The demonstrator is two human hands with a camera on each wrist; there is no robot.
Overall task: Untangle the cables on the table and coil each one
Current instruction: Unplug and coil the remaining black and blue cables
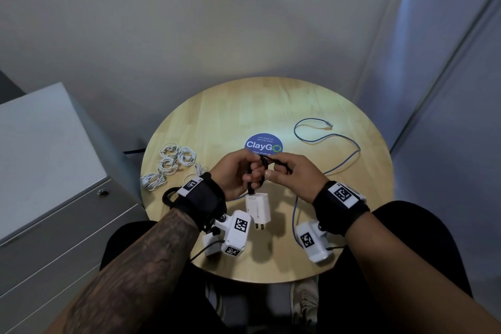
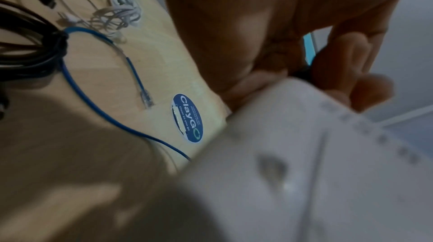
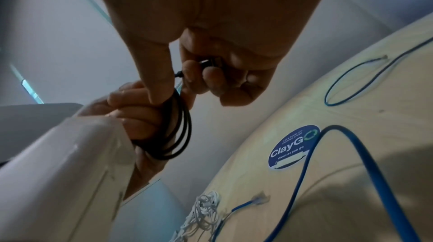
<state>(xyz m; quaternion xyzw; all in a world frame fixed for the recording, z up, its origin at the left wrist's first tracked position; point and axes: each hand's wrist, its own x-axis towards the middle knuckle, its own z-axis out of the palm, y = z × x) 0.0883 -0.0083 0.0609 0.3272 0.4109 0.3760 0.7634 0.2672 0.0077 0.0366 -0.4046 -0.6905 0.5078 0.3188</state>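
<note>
My left hand [image 1: 238, 173] grips a small coil of black cable [image 1: 261, 168] above the round wooden table [image 1: 217, 106]. A white plug adapter [image 1: 258, 207] hangs from that cable below my hands. My right hand [image 1: 291, 175] pinches the black cable's free end beside the coil. In the right wrist view the black cable [image 3: 178, 131] loops round my left hand's fingers [image 3: 138, 112], and my right hand [image 3: 199, 72] holds the thin end. A long blue cable [image 1: 325, 138] lies loose across the table's right side, also visible as the blue cable [image 2: 93, 101].
Several coiled white cables [image 1: 169, 164] lie at the table's left side. A round blue ClayGo sticker [image 1: 263, 144] marks the table's middle. A grey cabinet [image 1: 48, 165] stands to the left, and walls close in behind and to the right.
</note>
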